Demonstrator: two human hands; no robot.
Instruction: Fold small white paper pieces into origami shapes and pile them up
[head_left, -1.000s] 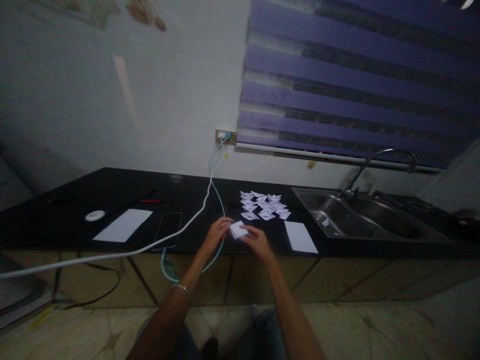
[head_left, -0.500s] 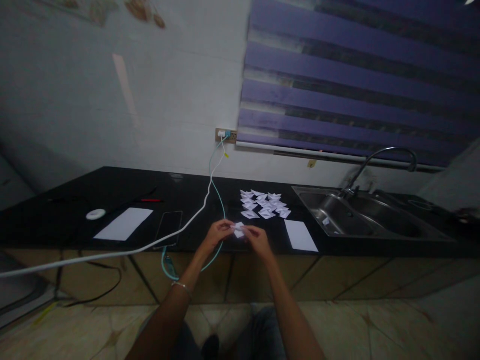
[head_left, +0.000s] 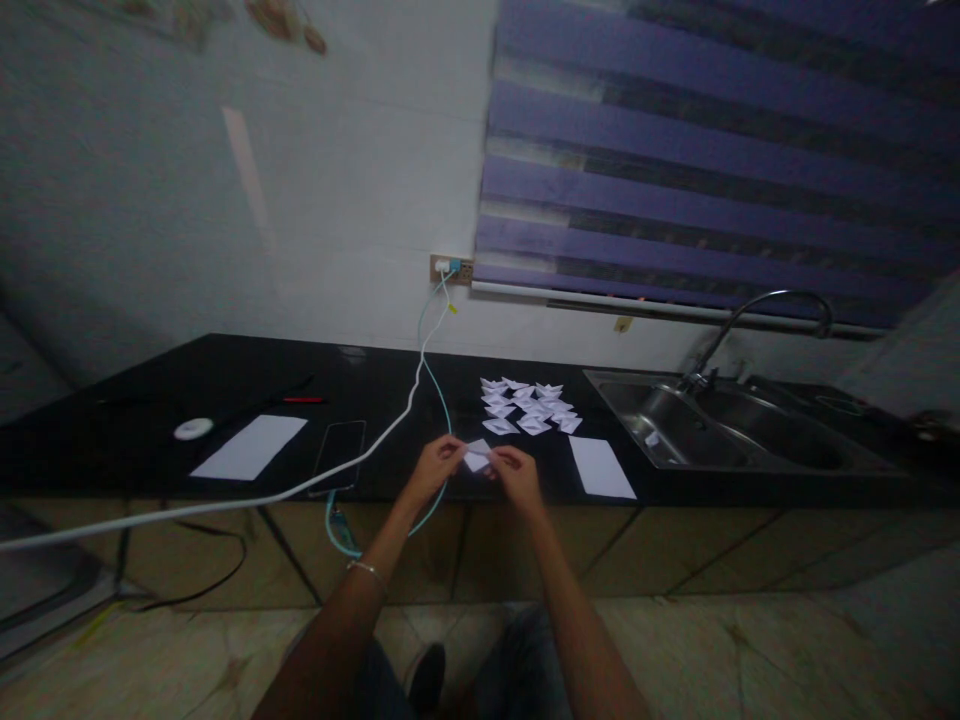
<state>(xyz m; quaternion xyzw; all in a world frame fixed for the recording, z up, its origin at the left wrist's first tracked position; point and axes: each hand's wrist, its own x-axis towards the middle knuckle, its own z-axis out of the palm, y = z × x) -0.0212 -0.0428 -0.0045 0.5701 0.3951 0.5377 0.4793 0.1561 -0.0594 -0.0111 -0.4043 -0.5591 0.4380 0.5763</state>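
Note:
Both hands pinch one small folded white paper (head_left: 475, 457) above the front edge of a black countertop (head_left: 150, 400). My left hand (head_left: 436, 466) grips its left side and my right hand (head_left: 512, 472) its right side. Just beyond, several small folded white paper pieces (head_left: 529, 406) lie in a cluster on the counter. A flat white paper sheet (head_left: 601, 467) lies to the right of my right hand.
A steel sink (head_left: 720, 435) with a curved faucet (head_left: 757, 320) is at right. A phone (head_left: 338, 455), another white sheet (head_left: 249, 447), a round white object (head_left: 192, 429) and a red pen (head_left: 303, 400) lie at left. White and teal cables (head_left: 420, 380) run from a wall socket (head_left: 451, 268).
The paper between my fingers looks smaller and more folded than a second ago. My hands stay at the same spot at the counter's edge.

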